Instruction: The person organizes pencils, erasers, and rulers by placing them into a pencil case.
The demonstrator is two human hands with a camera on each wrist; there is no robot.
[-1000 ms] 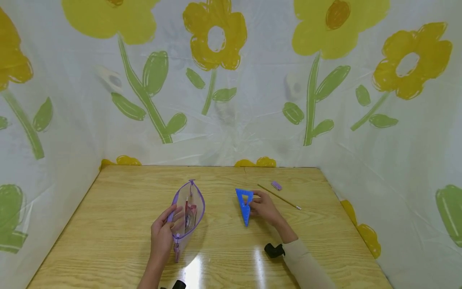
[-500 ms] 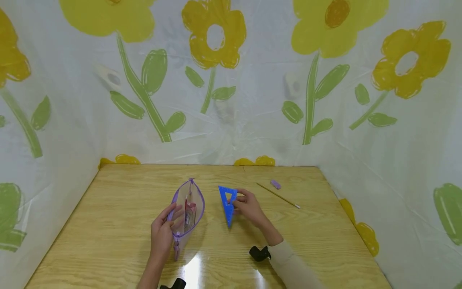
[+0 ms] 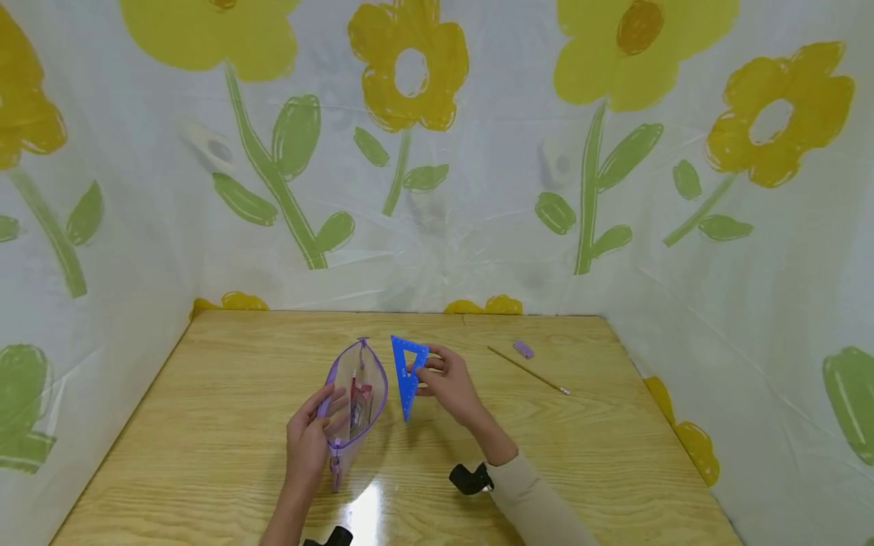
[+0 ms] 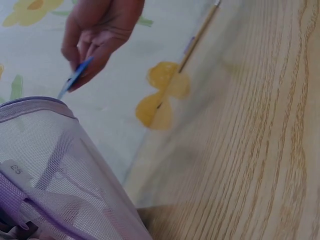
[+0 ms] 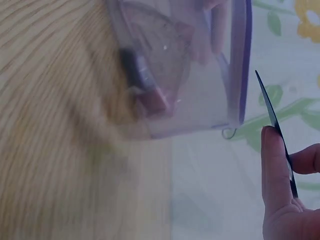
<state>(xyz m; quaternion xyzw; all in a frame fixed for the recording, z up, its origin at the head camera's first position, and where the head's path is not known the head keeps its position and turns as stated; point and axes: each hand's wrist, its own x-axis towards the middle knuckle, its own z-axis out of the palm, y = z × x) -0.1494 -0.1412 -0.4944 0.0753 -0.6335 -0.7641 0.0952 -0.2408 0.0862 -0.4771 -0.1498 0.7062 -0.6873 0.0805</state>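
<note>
My left hand [image 3: 307,440] holds a see-through mesh pencil case [image 3: 377,371] with purple edging by its left side, its mouth wide apart and facing up. Inside show a red stick-like item [image 3: 353,390], a clear curved plate [image 5: 155,40] and a small pink block [image 5: 154,102]. Just right of the mouth, my right hand [image 3: 454,387] pinches a blue set square [image 3: 406,390] between thumb and fingers, point downward, above the table. Seen from the left wrist, the set square [image 4: 75,77] overlaps the case's rim [image 4: 37,104]; the right wrist view shows it edge-on.
A wooden pencil [image 3: 529,370] with a white end lies on the wood-grain table [image 3: 225,409] at the right. Just beyond it is a small purple eraser-like block [image 3: 523,349]. White cloth walls [image 3: 492,227] with yellow flowers enclose the back and sides.
My right hand has carried the set square leftward, from the table's middle to beside the pencil case's mouth, and slightly up. The left hand and the case stay nearly still.
</note>
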